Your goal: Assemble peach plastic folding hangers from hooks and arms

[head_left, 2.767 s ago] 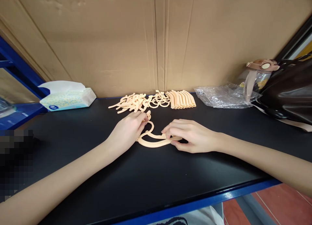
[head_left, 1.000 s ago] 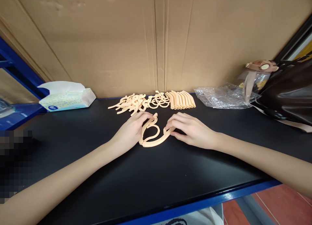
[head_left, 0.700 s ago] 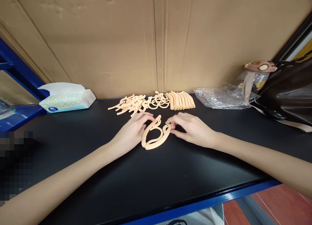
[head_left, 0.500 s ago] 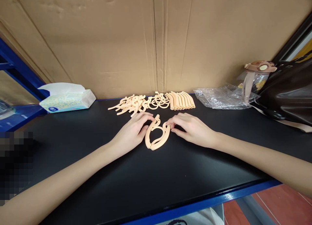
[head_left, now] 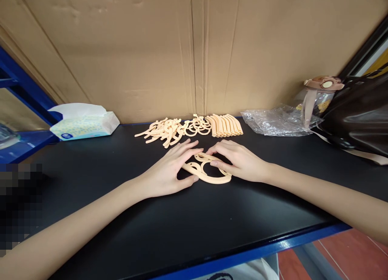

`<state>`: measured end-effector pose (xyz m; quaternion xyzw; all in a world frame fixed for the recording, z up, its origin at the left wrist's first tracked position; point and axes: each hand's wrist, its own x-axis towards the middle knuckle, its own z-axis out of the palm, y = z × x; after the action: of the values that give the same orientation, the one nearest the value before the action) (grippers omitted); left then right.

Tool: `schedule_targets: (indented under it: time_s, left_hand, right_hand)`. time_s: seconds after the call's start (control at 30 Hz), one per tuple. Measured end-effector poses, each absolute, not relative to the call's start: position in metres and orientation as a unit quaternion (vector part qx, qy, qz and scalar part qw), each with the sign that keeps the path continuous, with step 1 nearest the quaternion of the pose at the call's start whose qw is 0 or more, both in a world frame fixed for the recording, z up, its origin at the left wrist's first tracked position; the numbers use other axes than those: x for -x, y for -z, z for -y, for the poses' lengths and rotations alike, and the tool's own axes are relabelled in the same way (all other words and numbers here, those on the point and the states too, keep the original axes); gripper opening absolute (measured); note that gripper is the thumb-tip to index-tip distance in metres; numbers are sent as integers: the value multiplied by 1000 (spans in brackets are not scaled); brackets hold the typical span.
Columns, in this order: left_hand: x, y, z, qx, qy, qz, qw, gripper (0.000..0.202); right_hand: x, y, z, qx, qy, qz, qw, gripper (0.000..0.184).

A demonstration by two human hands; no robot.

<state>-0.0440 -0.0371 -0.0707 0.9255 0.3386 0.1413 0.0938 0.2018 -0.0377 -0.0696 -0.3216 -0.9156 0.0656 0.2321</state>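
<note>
A beige plastic folding hanger (head_left: 214, 179), its arms folded round a ring-shaped middle, lies on the black tabletop between my hands. My left hand (head_left: 169, 167) holds its left end, thumb on the near edge and index finger at the far edge; the other fingers stretch out beyond it. On the far right side, my right hand (head_left: 236, 158) grips the hanger between thumb and fingers, covering part of it. Behind my hands are a loose pile of beige hanger parts (head_left: 165, 130), several ring-shaped pieces (head_left: 197, 126) and a neat row of curved arms (head_left: 226, 125).
A tissue pack (head_left: 83, 122) stands at the back left. To the right lie a clear plastic bag (head_left: 273, 120), a strapped water bottle (head_left: 323, 96) and a dark leather-like bag (head_left: 360, 114). Cardboard (head_left: 136, 49) walls off the back; a blue edge (head_left: 257, 253) borders the table's front.
The folding hanger has turned on the tabletop so its closed bend now points right instead of toward me. My left hand has shifted right, with its thumb now on the near edge.
</note>
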Motion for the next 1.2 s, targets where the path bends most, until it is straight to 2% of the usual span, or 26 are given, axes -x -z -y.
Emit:
schedule_targets:
  time_s: [0.2, 0.37, 0.53, 0.67, 0.87, 1.2]
  left_hand:
    - [42, 69, 37, -922, -145, -341, 111, 64]
    - [39, 64, 39, -920, -183, -333, 96, 66]
    - [38, 63, 41, -910, -226, -346, 31, 57]
    - [38, 64, 40, -909, -224, -351, 7, 57]
    - [38, 61, 41, -919, -209, -335, 1, 67]
    - [38, 60, 41, -923, -186, -336, 10, 69]
  right_hand:
    - [-201, 71, 40, 316, -133, 915, 210, 29]
    - [-201, 72, 38, 366, -216, 862, 277, 30]
    - [-202, 74, 28, 405, -339, 779, 337, 31]
    - [-203, 73, 24, 423, -425, 728, 332, 37]
    - [-203, 69, 26, 423, -467, 707, 322, 38]
    - [-204, 70, 26, 421, -482, 701, 317, 39]
